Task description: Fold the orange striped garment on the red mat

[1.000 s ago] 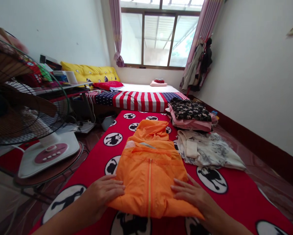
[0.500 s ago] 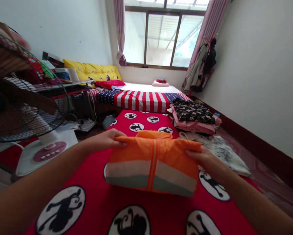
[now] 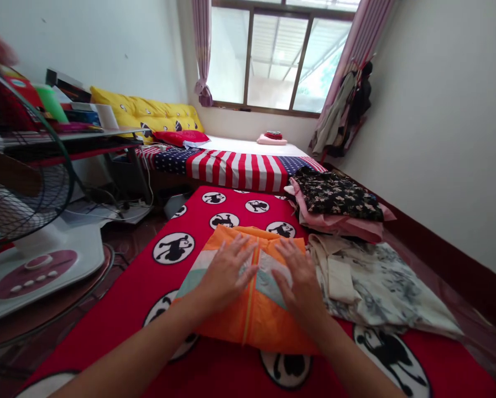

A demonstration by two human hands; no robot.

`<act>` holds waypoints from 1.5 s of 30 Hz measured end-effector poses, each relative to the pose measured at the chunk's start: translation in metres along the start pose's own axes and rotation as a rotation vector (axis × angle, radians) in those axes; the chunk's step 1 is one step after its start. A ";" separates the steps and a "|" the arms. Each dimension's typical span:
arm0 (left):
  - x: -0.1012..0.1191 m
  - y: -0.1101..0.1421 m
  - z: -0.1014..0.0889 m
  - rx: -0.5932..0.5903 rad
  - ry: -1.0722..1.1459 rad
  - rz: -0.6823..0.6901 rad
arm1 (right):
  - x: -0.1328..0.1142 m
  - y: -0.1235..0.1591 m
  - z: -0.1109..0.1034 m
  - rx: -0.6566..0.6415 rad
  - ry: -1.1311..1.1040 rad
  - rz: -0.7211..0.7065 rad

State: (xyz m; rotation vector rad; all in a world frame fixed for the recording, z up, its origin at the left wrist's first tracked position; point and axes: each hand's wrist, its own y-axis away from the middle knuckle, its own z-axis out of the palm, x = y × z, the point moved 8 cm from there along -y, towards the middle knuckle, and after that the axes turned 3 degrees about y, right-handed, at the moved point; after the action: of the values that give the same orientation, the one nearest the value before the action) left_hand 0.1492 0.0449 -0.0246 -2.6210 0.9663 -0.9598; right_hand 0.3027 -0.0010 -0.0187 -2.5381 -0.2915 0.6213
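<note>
A folded orange jacket [image 3: 226, 326] with white and grey-green bands and a zip down its middle lies flat on the red blanket [image 3: 119, 309]. On its left half rests my left hand [image 3: 226, 271], fingers spread. My right hand [image 3: 299, 276] is likewise spread over the right half, palm down. Neither hand grips the cloth. Just right of the jacket lies a cream garment with a grey floral print [image 3: 380, 282]. Behind that is a pile topped by a black flowered garment [image 3: 339, 193], with pink cloth [image 3: 334, 224] under it.
A fan [image 3: 36, 237] on a white base stands at the left, beside a cluttered desk [image 3: 77, 138]. Across the far end is a bed with a striped, starred cover [image 3: 239, 168]. Clothes [image 3: 343, 110] hang by the window at right.
The jacket, held up by its two ends before, now lies flat on the blanket. Both hands have let go and moved inward onto its top. The view has shifted slightly.
</note>
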 end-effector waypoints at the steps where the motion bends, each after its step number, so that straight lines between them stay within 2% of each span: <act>1: 0.008 0.009 0.015 -0.082 -0.055 0.048 | -0.017 0.007 0.014 -0.106 0.063 -0.100; 3: 0.008 0.015 0.039 -0.164 -0.161 0.069 | -0.029 0.013 0.042 -0.272 0.155 -0.166; 5: -0.010 0.007 0.052 -0.153 -0.248 0.032 | -0.014 0.006 0.063 -0.332 0.239 -0.100; 7: -0.031 -0.009 0.058 -0.125 -0.293 -0.012 | 0.013 -0.007 0.078 -0.341 0.312 -0.014; 11: -0.060 -0.034 0.062 -0.120 -0.276 -0.063 | 0.056 -0.024 0.091 -0.359 0.371 0.097; 15: -0.072 -0.044 0.064 -0.167 -0.256 -0.064 | 0.078 -0.027 0.089 -0.377 0.423 0.238; 17: -0.082 -0.043 0.058 -0.186 -0.277 -0.090 | 0.083 -0.025 0.086 -0.401 0.431 0.300; 19: -0.101 -0.036 0.043 -0.176 -0.317 -0.204 | 0.087 -0.020 0.081 -0.423 0.428 0.336; 22: -0.129 -0.004 0.010 -0.140 -0.354 -0.383 | 0.093 -0.005 0.069 -0.436 0.438 0.354; 24: -0.136 0.027 -0.009 -0.120 -0.365 -0.416 | 0.093 0.011 0.060 -0.449 0.437 0.356; 26: -0.135 0.061 -0.024 -0.073 -0.391 -0.429 | 0.088 0.029 0.049 -0.447 0.429 0.371; 28: -0.128 0.091 -0.034 -0.007 -0.415 -0.448 | 0.072 0.044 0.032 -0.345 0.431 0.365; 29: -0.124 0.104 -0.037 0.029 -0.418 -0.456 | 0.058 0.049 0.024 -0.264 0.426 0.325; 31: -0.113 0.122 -0.038 0.091 -0.402 -0.461 | 0.018 0.059 0.014 -0.134 0.381 0.156; 32: -0.109 0.128 -0.038 0.114 -0.389 -0.458 | -0.002 0.064 0.015 -0.119 0.343 0.054; 34: -0.101 0.135 -0.038 0.146 -0.360 -0.445 | -0.037 0.071 0.027 -0.179 0.268 -0.105; 36: -0.098 0.138 -0.039 0.171 -0.324 -0.435 | -0.056 0.072 0.042 -0.253 0.233 -0.170; 40: -0.098 0.140 -0.045 0.251 -0.207 -0.400 | -0.062 0.061 0.060 -0.249 0.260 -0.220; 45: -0.100 0.142 -0.051 0.337 -0.118 -0.398 | -0.056 0.043 0.066 -0.290 0.366 -0.334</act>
State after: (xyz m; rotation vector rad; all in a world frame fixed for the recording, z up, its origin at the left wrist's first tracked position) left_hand -0.0140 0.0018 -0.0903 -2.5793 0.2275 -0.9345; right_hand 0.2256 -0.0271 -0.0705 -2.7200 -0.6936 -0.0181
